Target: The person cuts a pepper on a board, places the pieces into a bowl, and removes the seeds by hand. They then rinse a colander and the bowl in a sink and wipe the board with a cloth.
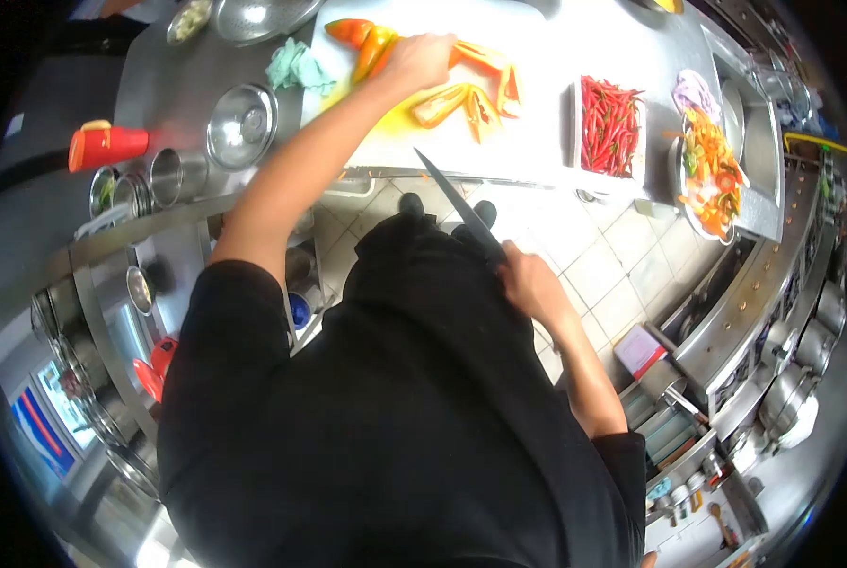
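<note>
My left hand (422, 62) is over the white cutting board (376, 147), its fingers closed around part of an orange pepper piece (480, 59) that shows beyond the fingertips. To its left lie orange peppers (374, 49), partly hidden by the hand. Cut pepper pieces (442, 104) lie opened on the board just right of the hand. In my right hand (529, 281) is the handle of a long kitchen knife (457, 201). The blade points up and left, its tip near the board's front edge and apart from the peppers.
A white tray of red chillies (611, 128) stands right of the board, with a bowl of vegetable scraps (710, 180) farther right. At left are a green cloth (299, 68), a metal bowl (242, 126) and a red bottle (109, 147). Shelving and pots line both sides.
</note>
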`<state>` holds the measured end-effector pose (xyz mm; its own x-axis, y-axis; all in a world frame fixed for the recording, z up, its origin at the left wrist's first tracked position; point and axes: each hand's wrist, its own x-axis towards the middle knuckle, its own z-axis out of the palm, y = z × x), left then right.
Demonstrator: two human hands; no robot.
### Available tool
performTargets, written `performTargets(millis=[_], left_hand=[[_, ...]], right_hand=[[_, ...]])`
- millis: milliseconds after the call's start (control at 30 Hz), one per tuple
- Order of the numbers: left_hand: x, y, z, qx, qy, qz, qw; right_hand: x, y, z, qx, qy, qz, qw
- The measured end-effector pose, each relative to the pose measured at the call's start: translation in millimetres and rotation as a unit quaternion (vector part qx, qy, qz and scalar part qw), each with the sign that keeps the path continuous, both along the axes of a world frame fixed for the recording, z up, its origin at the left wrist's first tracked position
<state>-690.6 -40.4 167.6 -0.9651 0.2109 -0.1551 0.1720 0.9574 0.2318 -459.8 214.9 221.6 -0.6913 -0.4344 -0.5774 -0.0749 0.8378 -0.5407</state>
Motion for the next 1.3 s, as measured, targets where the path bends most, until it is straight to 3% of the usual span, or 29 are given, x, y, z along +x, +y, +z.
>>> performTargets(millis=[33,100,167,233,300,367,500,600,733,833,933,1000,1300], left_hand=[[-4.3,-8.0,-1.9,-0.001,0.0,0.012,1.0],[-5.1,-23.5,-3.3,0.041,0.059,-0.069,0.995],[11.1,-32.1,-1.4,0.05,0.056,-0.038,0.996],[34.6,-44.5,-11.9,0.147,0.149,-0.08,0.975],[66.4,-46.6,-21.0,0.151,0.118,-0.064,0.98],[94.4,-41.9,-25.6,0.176,0.181,-0.097,0.963],[120.8,-22.2,-21.5,0.284,0.147,0.027,0.947],[126.1,-8.9,-24.5,0.274,0.171,0.07,0.944],[126.0,5.3,-28.2,0.254,0.183,0.074,0.947],[121.2,7.9,-31.7,0.238,0.204,0.068,0.947],[118.8,10.1,-34.9,0.246,0.186,0.072,0.949],[119.5,9.8,-37.8,0.309,0.157,0.116,0.931],[112.8,10.9,-44.2,0.264,0.241,0.081,0.93]], right_hand=[[-10.9,-10.4,-9.8,-0.007,0.005,0.02,1.0],[-29.8,-24.5,-25.7,-0.041,0.023,0.018,0.999],[-40.5,-27.8,-35.8,-0.073,0.041,0.01,0.996],[-51.5,-22.7,-38.4,-0.103,0.017,-0.065,0.992],[-56.8,-14.5,-37.5,-0.101,-0.025,-0.097,0.99],[-62.4,-4.1,-47.4,-0.068,0.034,-0.083,0.994],[-58.6,-7.2,-38.8,-0.059,0.086,-0.075,0.992],[-42.9,-12.6,-32.6,-0.075,0.146,-0.051,0.985],[-29.4,-20.1,-29.1,-0.023,0.147,-0.064,0.987],[-31.7,-22.9,-34.1,-0.044,0.155,-0.076,0.984],[-43.0,-33.0,-38.1,-0.068,0.144,-0.065,0.985],[-47.4,-45.2,-39.3,-0.05,0.152,-0.068,0.985],[-46.9,-37.5,-32.2,0.0,0.171,-0.083,0.982]])
